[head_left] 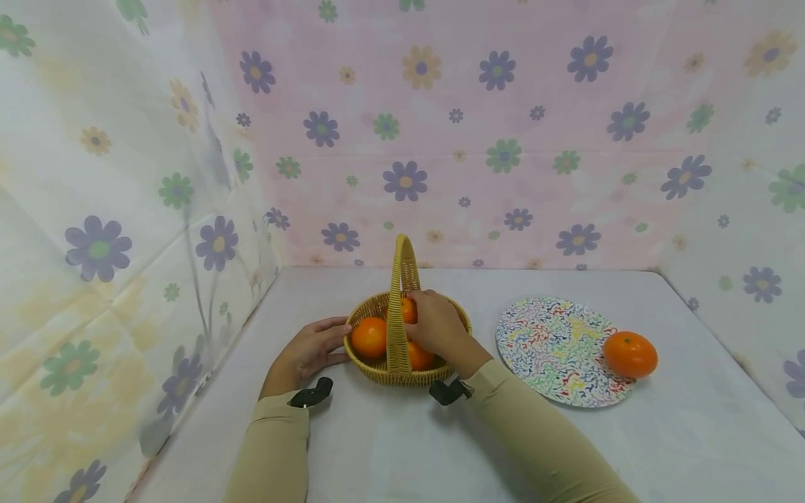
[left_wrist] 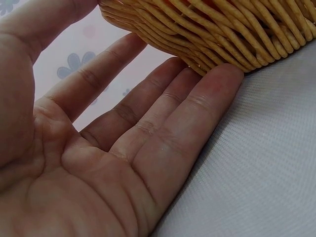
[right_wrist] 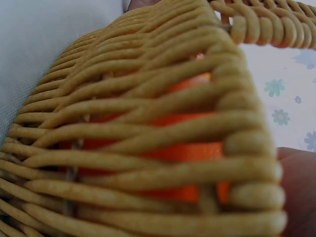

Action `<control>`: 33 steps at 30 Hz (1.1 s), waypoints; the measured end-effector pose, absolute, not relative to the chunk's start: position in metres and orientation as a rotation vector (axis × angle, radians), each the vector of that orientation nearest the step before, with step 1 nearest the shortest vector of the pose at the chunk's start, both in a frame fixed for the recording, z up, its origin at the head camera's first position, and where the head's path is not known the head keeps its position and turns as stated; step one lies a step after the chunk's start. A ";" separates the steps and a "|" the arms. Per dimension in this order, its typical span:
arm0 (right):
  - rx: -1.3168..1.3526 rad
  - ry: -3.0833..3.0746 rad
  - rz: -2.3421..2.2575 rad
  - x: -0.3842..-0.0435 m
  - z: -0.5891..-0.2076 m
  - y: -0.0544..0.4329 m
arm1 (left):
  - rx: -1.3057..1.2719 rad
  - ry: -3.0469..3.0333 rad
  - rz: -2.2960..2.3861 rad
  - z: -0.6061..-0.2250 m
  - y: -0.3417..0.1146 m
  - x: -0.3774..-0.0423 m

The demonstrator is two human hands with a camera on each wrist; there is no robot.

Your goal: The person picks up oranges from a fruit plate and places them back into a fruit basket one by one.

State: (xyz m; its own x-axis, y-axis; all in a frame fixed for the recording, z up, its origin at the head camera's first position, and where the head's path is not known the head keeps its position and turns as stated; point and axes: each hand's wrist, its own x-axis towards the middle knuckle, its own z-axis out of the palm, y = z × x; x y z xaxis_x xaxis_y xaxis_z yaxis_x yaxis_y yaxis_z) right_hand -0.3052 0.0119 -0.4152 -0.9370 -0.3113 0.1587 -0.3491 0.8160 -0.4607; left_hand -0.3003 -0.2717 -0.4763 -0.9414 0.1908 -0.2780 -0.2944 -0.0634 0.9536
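Observation:
A yellow wicker basket [head_left: 398, 374] with a tall arched handle stands on the table, with several oranges inside. One orange [head_left: 368, 338] lies in its left part, another orange [head_left: 420, 357] at the front right. My left hand [head_left: 312, 351] touches the basket's left side, its fingers extended against the lower weave [left_wrist: 212, 44] in the left wrist view. Reaching in from the right, my right hand [head_left: 443, 328] holds the rear orange [head_left: 409, 310] between thumb and fingers, partly hidden behind the handle. The right wrist view shows the woven wall [right_wrist: 148, 133] with orange colour through its gaps.
A round, multicoloured speckled placemat [head_left: 553, 349] lies right of the basket. A single orange [head_left: 630, 355] sits on its right edge. Flower-patterned cloth [head_left: 478, 140] hangs behind and at both sides of the white table [head_left: 390, 447].

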 end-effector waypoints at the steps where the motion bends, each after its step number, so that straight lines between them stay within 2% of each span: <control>1: 0.529 -2.922 0.758 -0.305 -0.415 0.012 | -0.111 1.891 2.071 -0.476 -0.272 -0.300; 33: 0.553 -2.922 0.707 -0.306 -0.417 0.012 | -0.129 1.900 2.067 -0.475 -0.272 -0.299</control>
